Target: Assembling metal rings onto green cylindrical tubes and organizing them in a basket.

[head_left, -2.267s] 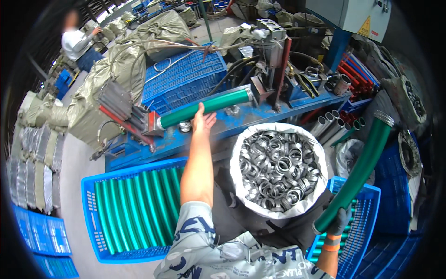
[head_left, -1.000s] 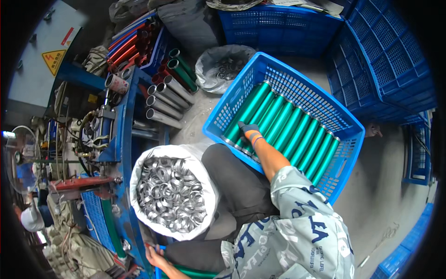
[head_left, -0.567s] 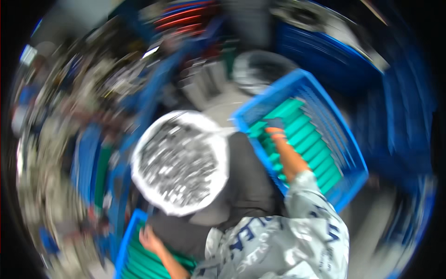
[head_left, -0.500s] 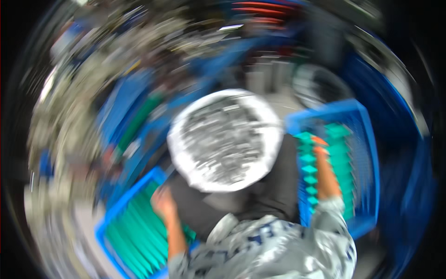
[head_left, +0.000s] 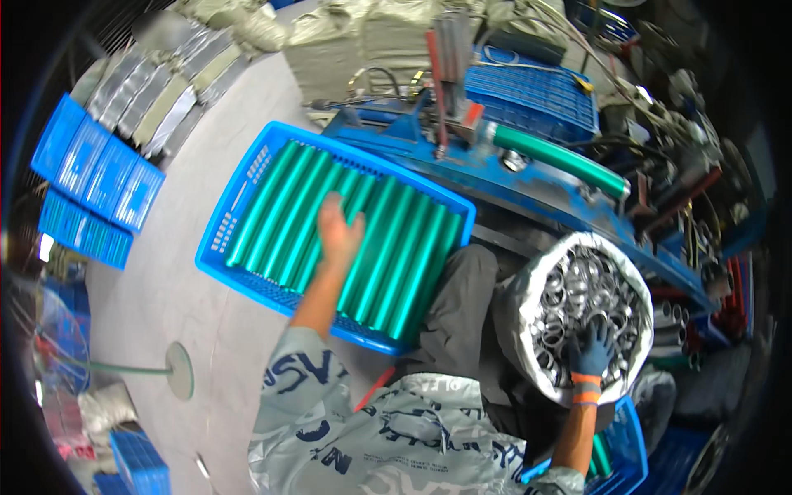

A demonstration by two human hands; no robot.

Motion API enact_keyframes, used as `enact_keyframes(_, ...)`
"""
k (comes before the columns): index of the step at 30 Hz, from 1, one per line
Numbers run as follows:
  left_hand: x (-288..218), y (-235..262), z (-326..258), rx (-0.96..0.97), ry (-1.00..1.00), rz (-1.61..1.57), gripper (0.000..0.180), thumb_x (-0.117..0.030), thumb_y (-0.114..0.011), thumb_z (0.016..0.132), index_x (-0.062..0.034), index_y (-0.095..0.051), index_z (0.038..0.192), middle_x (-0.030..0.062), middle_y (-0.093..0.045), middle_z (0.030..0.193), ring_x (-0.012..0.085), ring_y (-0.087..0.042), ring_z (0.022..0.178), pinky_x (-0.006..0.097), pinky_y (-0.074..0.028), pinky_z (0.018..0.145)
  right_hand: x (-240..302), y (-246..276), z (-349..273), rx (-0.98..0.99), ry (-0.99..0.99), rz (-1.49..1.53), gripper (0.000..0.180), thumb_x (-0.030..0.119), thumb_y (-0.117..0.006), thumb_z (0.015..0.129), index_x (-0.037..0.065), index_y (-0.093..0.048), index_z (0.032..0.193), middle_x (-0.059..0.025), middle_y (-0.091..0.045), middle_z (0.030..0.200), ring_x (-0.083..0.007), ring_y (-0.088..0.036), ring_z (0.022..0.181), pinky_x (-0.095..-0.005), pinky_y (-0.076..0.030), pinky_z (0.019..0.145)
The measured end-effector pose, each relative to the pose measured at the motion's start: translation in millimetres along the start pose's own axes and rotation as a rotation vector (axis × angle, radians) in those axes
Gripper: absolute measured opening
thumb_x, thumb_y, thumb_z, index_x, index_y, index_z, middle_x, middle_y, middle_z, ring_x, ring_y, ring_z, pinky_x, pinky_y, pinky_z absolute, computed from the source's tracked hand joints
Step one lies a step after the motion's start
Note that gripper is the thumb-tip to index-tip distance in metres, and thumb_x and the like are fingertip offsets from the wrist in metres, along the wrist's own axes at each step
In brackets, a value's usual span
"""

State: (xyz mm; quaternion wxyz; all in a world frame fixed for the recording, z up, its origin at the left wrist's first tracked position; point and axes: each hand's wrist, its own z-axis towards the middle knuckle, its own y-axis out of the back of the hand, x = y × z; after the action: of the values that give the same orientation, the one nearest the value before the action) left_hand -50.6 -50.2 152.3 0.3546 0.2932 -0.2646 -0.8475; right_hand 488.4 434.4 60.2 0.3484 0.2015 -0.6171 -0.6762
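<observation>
My bare left hand [head_left: 340, 235] is over a row of shiny green tubes [head_left: 285, 206] in a blue plastic basket [head_left: 216, 223]. Its thumb stands apart from the fingers, which touch or hover just above the tubes. On my right side, a white-lined round container [head_left: 516, 318] holds a heap of loose metal rings [head_left: 577, 280]. My right hand [head_left: 592, 351], in a grey-blue glove with an orange cuff, reaches into it. Those gloved fingers are spread over the rings, and their tips touch some of them.
Beyond the basket runs a blue machine frame [head_left: 396, 148], with another green tube [head_left: 561, 157] lying along it. A second blue basket [head_left: 631, 450] with green tubes stands beside my right forearm. Blue crates [head_left: 99, 165] and stacked bundles [head_left: 165, 74] are at the far left.
My view has swung left. My right hand has gone from the right-hand basket of green tubes into the rings. My left hand has moved from the left basket's edge to over its tubes.
</observation>
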Motion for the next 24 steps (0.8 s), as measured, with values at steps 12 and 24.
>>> enact_keyframes(12, 210.8, 157.6, 92.7, 0.503, 0.872, 0.611, 0.136, -0.093, -0.086, 0.073, 0.0005, -0.054, 0.167, 0.0285, -0.055, 0.171, 0.0458, -0.046, 0.164, 0.068, -0.026, 0.138, 19.6, -15.4, 7.9, -0.227, 0.278, 0.070, 0.031, 0.028, -0.086, 0.093, 0.009, -0.076, 0.116, -0.0181, -0.074, 0.142, -0.0454, -0.069, 0.132, -0.0636, -0.047, 0.121)
enact_keyframes(24, 145.5, 134.9, 10.0, 0.281, 0.458, 0.408, 0.088, -0.048, -0.096, 0.077, -0.0029, -0.070, 0.148, 0.0274, -0.080, 0.136, 0.0481, -0.077, 0.125, 0.057, -0.061, 0.110, 44.3, 42.3, -30.6, -0.329, 0.046, 0.745, 0.016, 0.009, -0.088, 0.097, -0.002, -0.076, 0.097, -0.0145, -0.080, 0.110, -0.0287, -0.074, 0.097, -0.0416, -0.056, 0.084)
